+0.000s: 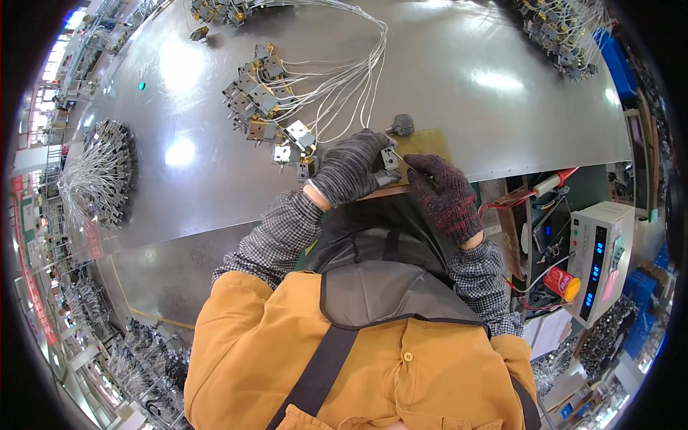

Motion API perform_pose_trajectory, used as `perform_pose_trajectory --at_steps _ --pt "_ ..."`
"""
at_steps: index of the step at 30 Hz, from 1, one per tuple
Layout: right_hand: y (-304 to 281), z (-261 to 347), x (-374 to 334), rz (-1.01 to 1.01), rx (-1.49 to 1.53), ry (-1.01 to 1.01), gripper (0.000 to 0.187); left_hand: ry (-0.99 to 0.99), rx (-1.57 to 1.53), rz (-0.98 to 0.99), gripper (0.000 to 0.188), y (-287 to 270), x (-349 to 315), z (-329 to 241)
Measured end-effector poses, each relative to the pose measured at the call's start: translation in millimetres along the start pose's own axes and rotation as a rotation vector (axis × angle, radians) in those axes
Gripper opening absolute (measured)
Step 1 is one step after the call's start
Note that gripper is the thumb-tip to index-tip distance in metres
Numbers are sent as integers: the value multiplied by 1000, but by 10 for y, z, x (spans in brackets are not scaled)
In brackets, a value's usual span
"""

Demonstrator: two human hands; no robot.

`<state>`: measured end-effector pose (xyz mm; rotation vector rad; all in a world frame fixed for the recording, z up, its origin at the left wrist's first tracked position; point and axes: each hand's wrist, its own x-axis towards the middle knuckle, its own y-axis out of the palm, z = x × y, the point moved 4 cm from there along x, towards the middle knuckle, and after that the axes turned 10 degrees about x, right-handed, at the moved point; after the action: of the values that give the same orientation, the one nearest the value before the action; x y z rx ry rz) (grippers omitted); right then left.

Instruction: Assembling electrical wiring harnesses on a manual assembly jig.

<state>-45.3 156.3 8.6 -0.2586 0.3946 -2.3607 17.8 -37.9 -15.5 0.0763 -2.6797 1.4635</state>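
Note:
My left hand [351, 168], in a grey striped glove, is closed around a small boxy metal part [389, 158] with holes in its bright face. It is held at the table's near edge, over a yellowish-brown pad [430, 143]. Just right of the part is my right hand [443, 193], in a dark red and black glove. Its thumb and fingertips are pinched at a thin pale piece beside the part, too small to name. Beyond the pad sits a dark grey lump [403, 125]. Left of my left hand lie several similar metal parts [258, 93] with white wires [344, 89].
The metal table [459, 43] carries more wired bundles at the far left [222, 11], far right [559, 36] and left edge [107, 172]. At right stand a white instrument with a lit display [600, 251], a red container [560, 284] and a red-and-white handled tool [555, 181].

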Motion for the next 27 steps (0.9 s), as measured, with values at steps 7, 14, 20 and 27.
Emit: perform_pose_trajectory --at_steps 7,14,20,27 --pt "-63 247 24 33 -297 -79 22 -2 105 -88 52 32 14 -144" --pt "-31 334 71 107 -433 29 18 -20 181 -32 57 53 55 -152" --pt "-24 276 106 70 -380 -61 13 8 173 -1 56 87 122 -147" --pt "-33 226 78 46 -394 -25 14 -6 233 60 54 121 200 -157"
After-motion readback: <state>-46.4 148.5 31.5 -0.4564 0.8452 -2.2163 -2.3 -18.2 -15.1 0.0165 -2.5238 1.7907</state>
